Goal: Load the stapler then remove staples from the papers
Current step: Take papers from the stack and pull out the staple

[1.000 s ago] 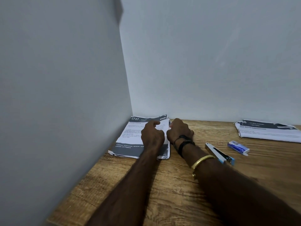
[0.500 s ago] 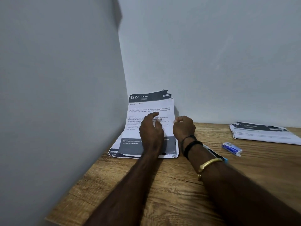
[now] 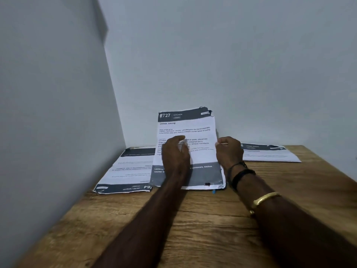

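A printed sheet headed "727 Kitchen, Lemon Juicing" (image 3: 195,128) stands tilted up off the wooden table. My right hand (image 3: 229,151) pinches its right edge. My left hand (image 3: 174,153) lies flat against its front, fingers spread. A second printed paper (image 3: 131,171) lies flat to the left by the side wall. A third paper stack (image 3: 270,152) lies at the back right. Only a small blue tip of the stapler (image 3: 213,191) shows under the raised sheet's bottom edge; the rest is hidden.
The wooden table (image 3: 193,229) meets a grey wall on the left (image 3: 48,132) and a white wall behind (image 3: 231,64). The table's right edge (image 3: 338,171) runs diagonally at the far right. My right wrist wears a black band and a gold bangle.
The top sheet has been lifted from the left pile and carried right, uncovering the paper beneath. It now hides the stapler and the staple box. The view has shifted to the left.
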The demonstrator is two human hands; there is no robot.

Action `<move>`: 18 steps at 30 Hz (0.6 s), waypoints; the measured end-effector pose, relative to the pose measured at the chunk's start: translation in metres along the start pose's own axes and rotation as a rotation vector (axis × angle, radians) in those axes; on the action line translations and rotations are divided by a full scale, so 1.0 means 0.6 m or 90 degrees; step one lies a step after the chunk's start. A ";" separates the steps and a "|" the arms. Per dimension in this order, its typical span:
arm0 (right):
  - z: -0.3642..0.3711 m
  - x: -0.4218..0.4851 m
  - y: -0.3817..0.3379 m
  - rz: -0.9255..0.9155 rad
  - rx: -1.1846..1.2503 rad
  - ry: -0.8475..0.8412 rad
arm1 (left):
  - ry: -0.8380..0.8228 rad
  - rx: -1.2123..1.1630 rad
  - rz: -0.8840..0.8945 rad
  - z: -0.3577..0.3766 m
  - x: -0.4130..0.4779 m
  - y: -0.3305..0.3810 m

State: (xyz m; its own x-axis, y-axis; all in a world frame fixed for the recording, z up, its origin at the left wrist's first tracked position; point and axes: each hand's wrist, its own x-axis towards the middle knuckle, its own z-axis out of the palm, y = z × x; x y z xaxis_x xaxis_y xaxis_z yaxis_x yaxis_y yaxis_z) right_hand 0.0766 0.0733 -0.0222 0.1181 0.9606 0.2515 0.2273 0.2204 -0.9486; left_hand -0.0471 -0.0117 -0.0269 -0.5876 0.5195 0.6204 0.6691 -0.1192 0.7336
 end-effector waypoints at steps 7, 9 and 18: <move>-0.072 0.029 0.036 -0.001 -0.016 0.039 | -0.032 0.058 -0.232 0.033 0.005 -0.001; -0.082 0.035 0.042 -0.012 0.002 0.035 | -0.018 0.000 -0.233 0.036 0.007 -0.005; -0.103 0.053 0.066 -0.050 0.022 -0.064 | -0.017 -0.084 -0.318 0.041 0.024 -0.031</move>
State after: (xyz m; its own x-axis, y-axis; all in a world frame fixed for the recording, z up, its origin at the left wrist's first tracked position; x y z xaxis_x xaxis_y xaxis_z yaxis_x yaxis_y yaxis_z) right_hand 0.1493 0.1024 -0.0400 0.0029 0.9519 0.3065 0.1983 0.2999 -0.9331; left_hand -0.0568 0.0192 -0.0385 -0.8077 0.5614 0.1800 0.2466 0.0444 0.9681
